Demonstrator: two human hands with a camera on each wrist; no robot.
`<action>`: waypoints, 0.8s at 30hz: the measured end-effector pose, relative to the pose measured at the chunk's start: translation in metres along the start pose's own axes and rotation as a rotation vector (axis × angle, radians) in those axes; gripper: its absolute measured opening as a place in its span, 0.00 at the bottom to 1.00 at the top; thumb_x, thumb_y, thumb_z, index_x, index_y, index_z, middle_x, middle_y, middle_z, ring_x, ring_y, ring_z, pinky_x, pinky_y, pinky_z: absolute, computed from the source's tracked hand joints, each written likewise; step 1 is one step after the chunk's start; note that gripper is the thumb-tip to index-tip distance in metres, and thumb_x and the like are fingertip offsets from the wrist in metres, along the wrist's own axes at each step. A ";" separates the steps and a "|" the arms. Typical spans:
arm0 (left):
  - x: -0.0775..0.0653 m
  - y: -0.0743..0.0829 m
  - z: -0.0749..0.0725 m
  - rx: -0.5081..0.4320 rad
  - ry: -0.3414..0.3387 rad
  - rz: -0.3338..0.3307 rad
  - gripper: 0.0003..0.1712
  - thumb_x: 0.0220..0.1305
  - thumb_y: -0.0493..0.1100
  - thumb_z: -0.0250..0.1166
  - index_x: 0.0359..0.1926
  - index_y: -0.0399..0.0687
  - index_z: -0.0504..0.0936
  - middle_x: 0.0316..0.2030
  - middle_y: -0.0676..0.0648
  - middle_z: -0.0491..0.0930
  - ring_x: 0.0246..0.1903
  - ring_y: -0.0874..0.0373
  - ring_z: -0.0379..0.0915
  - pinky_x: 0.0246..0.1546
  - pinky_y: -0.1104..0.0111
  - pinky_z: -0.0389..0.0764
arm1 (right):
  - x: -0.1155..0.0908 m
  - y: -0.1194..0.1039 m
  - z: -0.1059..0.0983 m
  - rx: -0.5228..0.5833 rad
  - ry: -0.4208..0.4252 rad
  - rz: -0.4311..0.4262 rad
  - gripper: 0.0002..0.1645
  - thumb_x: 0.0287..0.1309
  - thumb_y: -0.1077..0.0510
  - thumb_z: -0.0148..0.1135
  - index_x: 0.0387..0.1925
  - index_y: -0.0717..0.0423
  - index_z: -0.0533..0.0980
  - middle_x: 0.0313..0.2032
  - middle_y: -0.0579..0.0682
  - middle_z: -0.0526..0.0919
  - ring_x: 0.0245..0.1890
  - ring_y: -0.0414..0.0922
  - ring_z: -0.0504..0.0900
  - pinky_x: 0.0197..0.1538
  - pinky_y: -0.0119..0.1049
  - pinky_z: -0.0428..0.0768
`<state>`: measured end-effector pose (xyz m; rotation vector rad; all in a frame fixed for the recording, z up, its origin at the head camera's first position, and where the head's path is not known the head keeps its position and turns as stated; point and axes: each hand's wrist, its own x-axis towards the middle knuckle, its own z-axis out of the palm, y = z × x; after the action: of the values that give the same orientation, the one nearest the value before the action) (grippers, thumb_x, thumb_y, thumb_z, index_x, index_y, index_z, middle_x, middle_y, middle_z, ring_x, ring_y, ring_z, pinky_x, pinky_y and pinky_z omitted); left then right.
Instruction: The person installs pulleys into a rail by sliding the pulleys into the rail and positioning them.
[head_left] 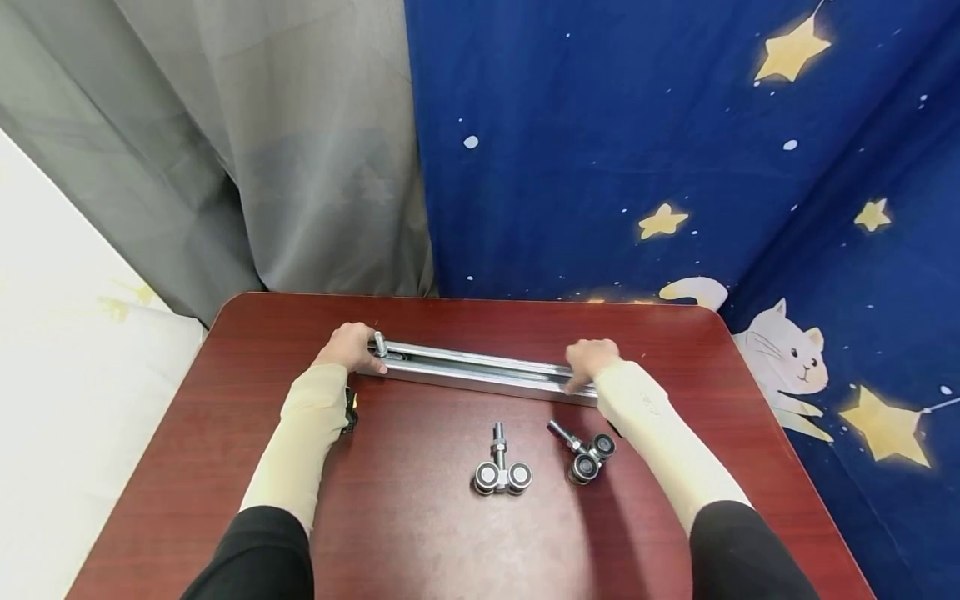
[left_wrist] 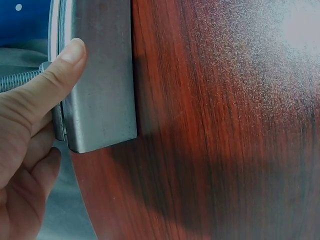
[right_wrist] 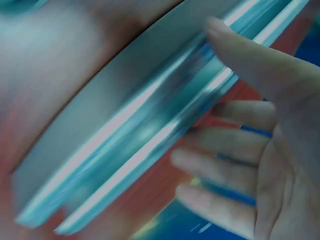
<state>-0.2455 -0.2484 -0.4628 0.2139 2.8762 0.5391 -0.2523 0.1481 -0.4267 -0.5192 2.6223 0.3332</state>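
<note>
A silvery metal C-shaped track [head_left: 465, 379] lies across the table, its slot facing up. My left hand [head_left: 351, 346] grips its left end, with the thumb pressed on the side wall [left_wrist: 102, 85] and the fingers behind. A threaded bolt [head_left: 380, 343] stands up from the slot beside that thumb; what it joins inside the track is hidden. Near the track's right end is my right hand [head_left: 592, 360]. In the right wrist view its thumb reaches over the track and its fingers [right_wrist: 215, 170] extend loosely, spread along the far side.
Two roller trolleys with threaded stems lie nearer the body: one trolley [head_left: 502, 477] with its stem pointing away, another trolley [head_left: 585, 467] angled to its right. The reddish-brown table [head_left: 405, 517] meets a grey curtain [head_left: 322, 167] and a blue starry curtain [head_left: 562, 167] at the back.
</note>
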 end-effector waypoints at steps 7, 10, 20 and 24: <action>0.000 -0.003 -0.002 0.008 0.014 -0.013 0.30 0.34 0.48 0.77 0.39 0.37 0.81 0.42 0.36 0.79 0.43 0.40 0.72 0.47 0.50 0.72 | 0.029 -0.078 -0.034 -0.024 0.199 -0.279 0.22 0.48 0.46 0.64 0.45 0.49 0.77 0.36 0.49 0.82 0.38 0.48 0.81 0.38 0.47 0.78; -0.001 -0.002 -0.003 0.002 0.015 -0.016 0.29 0.34 0.48 0.77 0.38 0.37 0.81 0.42 0.36 0.79 0.42 0.40 0.72 0.46 0.50 0.72 | 0.039 -0.105 -0.042 -0.026 0.275 -0.354 0.18 0.48 0.50 0.64 0.43 0.49 0.78 0.33 0.48 0.83 0.35 0.46 0.82 0.34 0.44 0.79; 0.003 0.003 -0.001 -0.038 -0.001 -0.038 0.23 0.32 0.46 0.78 0.32 0.41 0.81 0.38 0.39 0.80 0.38 0.44 0.73 0.41 0.54 0.74 | 0.059 -0.166 -0.070 0.025 0.451 -0.511 0.13 0.51 0.60 0.59 0.41 0.51 0.78 0.32 0.45 0.83 0.33 0.42 0.80 0.35 0.39 0.78; 0.004 0.002 0.000 -0.044 -0.007 -0.041 0.23 0.32 0.46 0.78 0.32 0.40 0.82 0.39 0.39 0.80 0.38 0.44 0.73 0.40 0.54 0.74 | 0.063 -0.182 -0.076 0.048 0.484 -0.564 0.19 0.54 0.61 0.57 0.49 0.49 0.77 0.45 0.45 0.82 0.43 0.42 0.80 0.42 0.36 0.78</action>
<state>-0.2491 -0.2461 -0.4634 0.1493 2.8518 0.5921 -0.2584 -0.0583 -0.4158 -1.4268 2.7530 -0.0481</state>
